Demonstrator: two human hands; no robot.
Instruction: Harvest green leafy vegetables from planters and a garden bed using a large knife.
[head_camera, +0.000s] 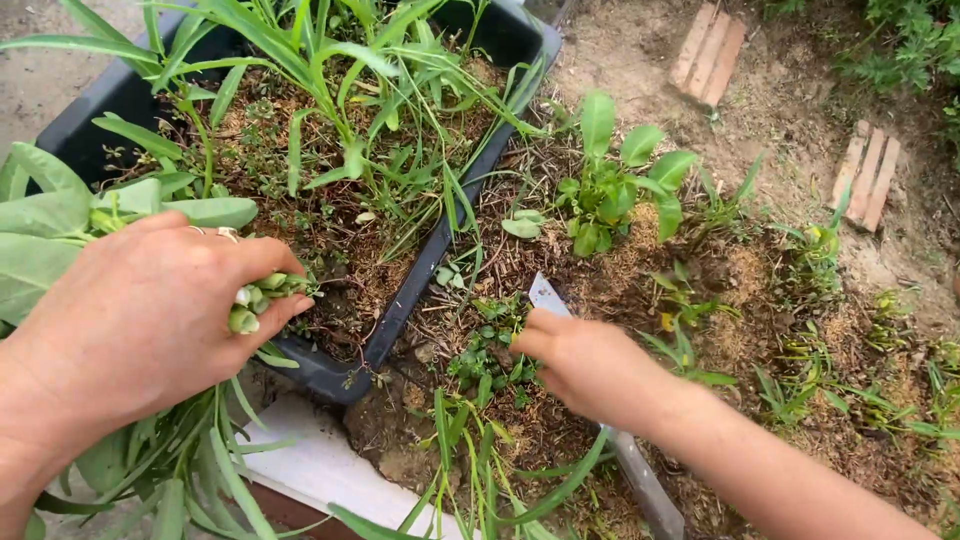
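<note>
In the head view, the left hand (140, 310) is closed around a bunch of cut green leafy stalks (60, 230), their pale cut ends poking out past the fingertips over the near corner of a dark plastic planter box (410, 290) full of grass and dry soil. The right hand (590, 365) is wrapped around a long flat metal blade (545, 296), whose tip points toward a small leafy plant (615, 190) rooted in the ground just beside the planter's right edge. A white board (320, 465) lies under the planter's near corner, and two brick pieces (708, 52) rest on bare soil well apart, toward the far right.
</note>
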